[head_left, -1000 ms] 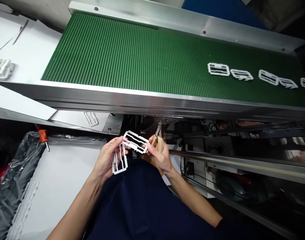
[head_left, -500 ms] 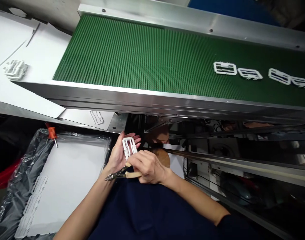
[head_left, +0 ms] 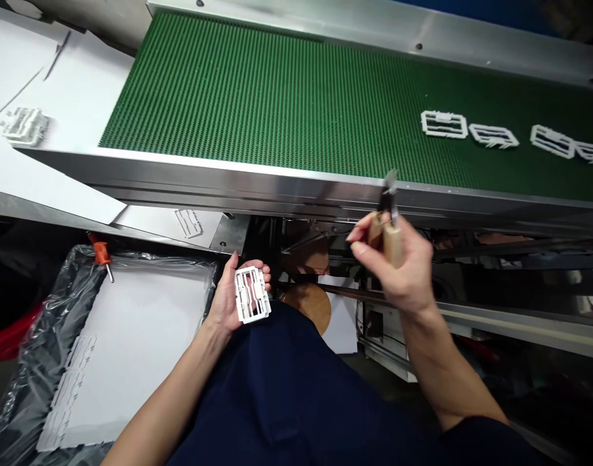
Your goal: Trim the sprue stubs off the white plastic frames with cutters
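White frames (head_left: 252, 294) are on the near side of the green belt (head_left: 277, 97), long axis pointing toward it. The left hand (head_left: 223, 303), nearer to them, holds them with fingers loosely curled; the right hand (head_left: 409, 275), closer to the belt, has fingers around pliers (head_left: 392, 246).

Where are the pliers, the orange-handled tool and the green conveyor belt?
Pliers (head_left: 393, 247): head view, on a tan handle.
Orange-handled tool (head_left: 101, 253): head view, on its handle.
Green conveyor belt (head_left: 257, 97): head view, bare ribbed surface.

Stacked white frames (head_left: 252, 295) in left grip (head_left: 230, 296), pale-handled pliers (head_left: 393, 244) in right grip (head_left: 407, 270)
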The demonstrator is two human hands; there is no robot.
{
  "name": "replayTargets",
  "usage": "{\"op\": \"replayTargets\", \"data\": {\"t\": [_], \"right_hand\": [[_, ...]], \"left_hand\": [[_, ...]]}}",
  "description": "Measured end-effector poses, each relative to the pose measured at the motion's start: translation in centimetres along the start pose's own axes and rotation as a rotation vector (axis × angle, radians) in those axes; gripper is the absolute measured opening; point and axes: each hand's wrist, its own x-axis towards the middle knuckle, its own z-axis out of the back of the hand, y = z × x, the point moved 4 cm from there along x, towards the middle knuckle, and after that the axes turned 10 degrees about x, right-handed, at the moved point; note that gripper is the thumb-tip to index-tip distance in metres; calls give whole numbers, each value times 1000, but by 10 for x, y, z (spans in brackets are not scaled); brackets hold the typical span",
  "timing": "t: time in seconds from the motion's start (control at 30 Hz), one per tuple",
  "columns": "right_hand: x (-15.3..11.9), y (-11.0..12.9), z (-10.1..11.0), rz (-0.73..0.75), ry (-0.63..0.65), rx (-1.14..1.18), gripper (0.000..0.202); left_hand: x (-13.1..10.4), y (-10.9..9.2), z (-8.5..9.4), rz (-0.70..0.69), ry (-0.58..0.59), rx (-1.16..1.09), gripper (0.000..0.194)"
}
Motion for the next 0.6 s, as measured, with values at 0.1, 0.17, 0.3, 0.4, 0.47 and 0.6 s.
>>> {"op": "replayTargets", "data": {"t": [0.1,0.17,0.3,0.4,0.47,0.6], "right_hand": [[16,19,27,91,-97,52,20],[25,32,41,117,-129,48,20],[48,57,71,181,-193,-141,18],[77,67,97,227,-253,-443,16],[104,67,117,200,-282,-708,19],[160,44,152,-82,-56,-1074,37]], "left_hand": [[-2,0,-4,-27,43,-4,46],[-2,-2,-6,-41,51,-7,46],[-6,-5,-4,-30,23,-23,44],[-13,0,5,23,-93,30,26],[-17,8,15,109,-184,137,14],[-19,25,26,206,-282,327,9]]}}
